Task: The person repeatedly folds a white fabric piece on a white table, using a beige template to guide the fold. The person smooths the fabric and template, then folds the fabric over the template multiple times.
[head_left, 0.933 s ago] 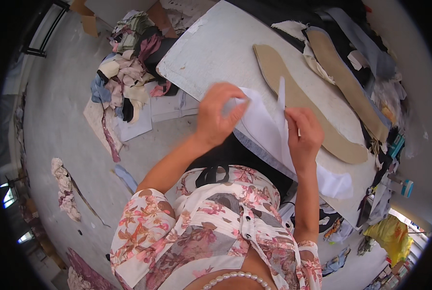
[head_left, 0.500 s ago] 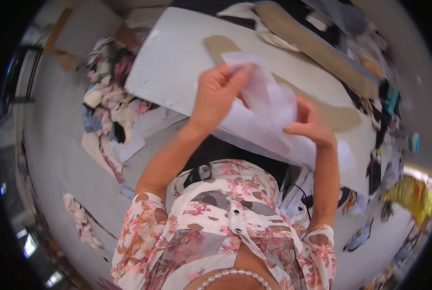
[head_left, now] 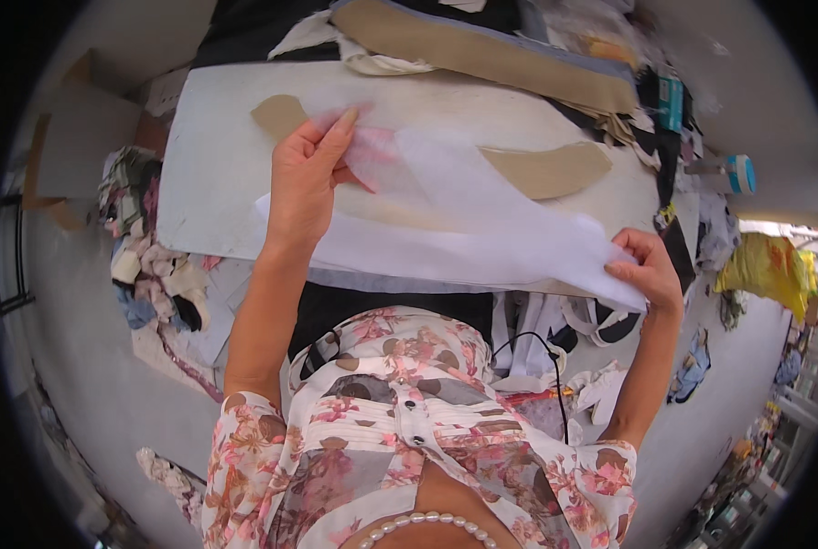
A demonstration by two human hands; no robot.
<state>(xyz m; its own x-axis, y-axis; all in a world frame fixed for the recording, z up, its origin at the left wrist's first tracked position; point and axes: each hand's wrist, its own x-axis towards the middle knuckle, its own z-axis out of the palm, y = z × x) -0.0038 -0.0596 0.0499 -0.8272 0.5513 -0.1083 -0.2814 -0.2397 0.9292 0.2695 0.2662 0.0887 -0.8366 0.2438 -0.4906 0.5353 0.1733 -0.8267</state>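
A sheer white strip of fabric (head_left: 482, 197) is stretched between my two hands above a white work table (head_left: 212, 201). My left hand (head_left: 313, 169) pinches its left end between thumb and fingertips. Lower down at the right, my right hand (head_left: 649, 270) grips the other end. More white fabric (head_left: 382, 252) lies along the table's near edge, under the strip. A curved tan piece (head_left: 551, 171) lies flat on the table behind the strip. Another tan part (head_left: 279, 116) shows just beyond my left hand; whether the two join is hidden by the strip.
Across the table's back lies a long tan panel with a blue-grey edge (head_left: 491, 57), beside cream scraps (head_left: 372, 59). Fabric scraps are heaped (head_left: 153, 274) left of the table. A yellow bag (head_left: 766, 274) stands at the right. A black cord (head_left: 555, 366) hangs close by my right side.
My hands have moved apart, pulling the bunched white strip out lengthwise. The right hand has come down and outward. My view has shifted, so the table appears farther left.
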